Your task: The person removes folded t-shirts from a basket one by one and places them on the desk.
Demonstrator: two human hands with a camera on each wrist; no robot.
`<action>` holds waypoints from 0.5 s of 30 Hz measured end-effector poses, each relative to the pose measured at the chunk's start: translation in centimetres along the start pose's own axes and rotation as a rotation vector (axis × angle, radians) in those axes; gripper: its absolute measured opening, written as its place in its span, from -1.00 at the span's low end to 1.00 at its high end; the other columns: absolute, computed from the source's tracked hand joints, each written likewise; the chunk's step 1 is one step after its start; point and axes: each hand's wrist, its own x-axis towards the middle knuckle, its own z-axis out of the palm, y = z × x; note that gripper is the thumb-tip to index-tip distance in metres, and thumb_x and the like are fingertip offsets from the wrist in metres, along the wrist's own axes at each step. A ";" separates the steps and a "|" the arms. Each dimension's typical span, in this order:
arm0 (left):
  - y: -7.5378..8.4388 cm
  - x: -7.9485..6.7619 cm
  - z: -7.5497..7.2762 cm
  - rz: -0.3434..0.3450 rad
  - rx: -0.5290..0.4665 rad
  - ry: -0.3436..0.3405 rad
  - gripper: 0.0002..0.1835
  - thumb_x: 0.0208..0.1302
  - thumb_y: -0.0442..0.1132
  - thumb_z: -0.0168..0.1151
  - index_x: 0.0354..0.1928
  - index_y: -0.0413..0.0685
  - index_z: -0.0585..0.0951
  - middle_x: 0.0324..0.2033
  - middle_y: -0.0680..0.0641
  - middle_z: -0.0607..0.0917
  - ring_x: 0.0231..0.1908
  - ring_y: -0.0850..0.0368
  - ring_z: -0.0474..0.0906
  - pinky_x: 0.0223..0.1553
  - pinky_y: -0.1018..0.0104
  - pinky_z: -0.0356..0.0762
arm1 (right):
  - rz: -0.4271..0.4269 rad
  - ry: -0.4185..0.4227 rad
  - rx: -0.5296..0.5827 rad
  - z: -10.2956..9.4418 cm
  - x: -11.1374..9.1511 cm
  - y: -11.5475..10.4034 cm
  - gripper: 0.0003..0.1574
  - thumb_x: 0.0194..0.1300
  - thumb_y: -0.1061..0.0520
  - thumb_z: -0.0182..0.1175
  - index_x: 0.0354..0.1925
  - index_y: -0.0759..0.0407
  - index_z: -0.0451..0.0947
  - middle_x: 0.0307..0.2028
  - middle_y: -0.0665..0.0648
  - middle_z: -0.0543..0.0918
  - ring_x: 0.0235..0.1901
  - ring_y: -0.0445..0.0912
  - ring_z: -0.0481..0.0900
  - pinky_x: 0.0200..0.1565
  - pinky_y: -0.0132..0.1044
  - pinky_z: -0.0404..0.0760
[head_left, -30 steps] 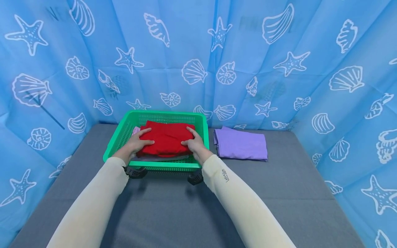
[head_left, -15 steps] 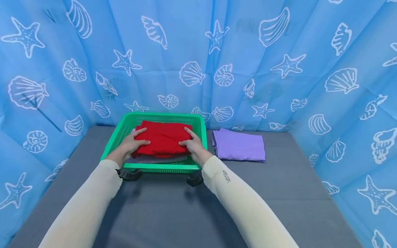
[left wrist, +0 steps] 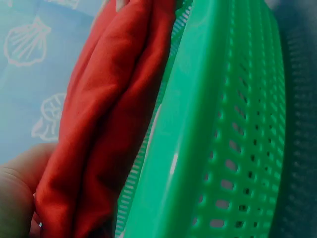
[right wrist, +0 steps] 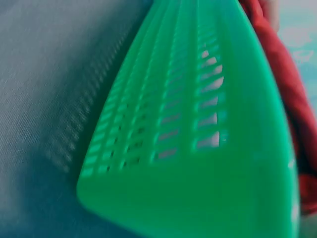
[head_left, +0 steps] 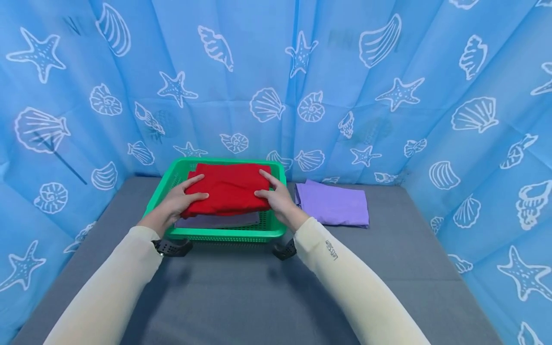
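Both hands grip a folded red cloth (head_left: 228, 189) by its two short sides, thumbs on top. My left hand (head_left: 174, 203) holds its left end and my right hand (head_left: 281, 199) its right end; the fingers beneath are hidden. The cloth is held over the green plastic basket (head_left: 233, 233). In the left wrist view the red cloth (left wrist: 109, 109) stands above the basket rim (left wrist: 173, 163). Below it, inside the basket, lies a greyish-purple folded cloth (head_left: 217, 221). The right wrist view shows mostly the basket wall (right wrist: 198, 193), with red fabric (right wrist: 285, 74) beyond the rim.
A folded light purple cloth (head_left: 334, 205) lies on the grey table (head_left: 224, 297) to the right of the basket. A blue curtain (head_left: 267, 62) with white shell and starfish prints hangs behind and along both sides of the table.
The red cloth has risen in the basket, uncovering more of the greyish-purple cloth under it. Both hands have moved up with it, the right one also slightly to the right.
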 end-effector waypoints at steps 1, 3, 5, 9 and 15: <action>0.1 -0.1 0.1 0.002 0.001 -0.003 -0.06 0.24 -0.04 0.36 0.54 0.44 0.03 0.44 -0.27 0.11 -0.07 -0.09 0.51 -0.20 0.21 0.68 | -0.008 -0.010 0.010 -0.3 -0.1 0.0 -0.18 0.32 0.28 0.21 0.42 -0.30 0.30 0.41 0.08 0.23 0.29 0.08 0.33 0.11 -0.12 0.60; 0.3 -0.3 0.3 0.008 -0.004 -0.007 -0.07 0.24 -0.04 0.36 0.54 0.44 0.04 0.43 -0.28 0.12 -0.16 -0.04 0.55 -0.20 0.22 0.68 | -0.025 -0.032 0.029 -0.8 -0.2 0.1 -0.17 0.32 0.28 0.22 0.42 -0.29 0.30 0.41 0.07 0.23 0.29 0.07 0.32 0.10 -0.11 0.61; 0.3 -0.5 0.6 0.013 -0.015 -0.008 -0.07 0.24 -0.04 0.36 0.54 0.42 0.05 0.43 -0.27 0.12 -0.19 -0.02 0.57 -0.19 0.22 0.68 | -0.037 -0.056 0.050 -1.3 -0.3 0.2 -0.18 0.33 0.28 0.22 0.43 -0.28 0.29 0.40 0.07 0.24 0.30 0.08 0.33 0.10 -0.10 0.61; 0.4 -0.7 1.3 0.032 -0.045 -0.015 -0.07 0.23 -0.08 0.38 0.55 0.37 0.06 0.49 -0.23 -0.03 -0.11 -0.05 0.55 -0.16 0.20 0.68 | -0.048 -0.076 0.074 -2.2 -0.6 0.3 -0.17 0.33 0.28 0.22 0.45 -0.24 0.27 0.38 0.08 0.26 0.30 0.08 0.33 0.08 -0.09 0.62; 0.9 -0.6 2.3 0.055 -0.078 -0.026 -0.09 0.24 -0.09 0.38 0.54 0.37 0.09 0.48 -0.21 -0.04 -0.06 -0.05 0.54 -0.22 0.25 0.69 | -0.061 -0.068 0.090 -3.5 -1.2 0.0 -0.15 0.33 0.28 0.22 0.46 -0.24 0.25 0.39 0.09 0.26 0.30 0.09 0.33 0.07 -0.08 0.62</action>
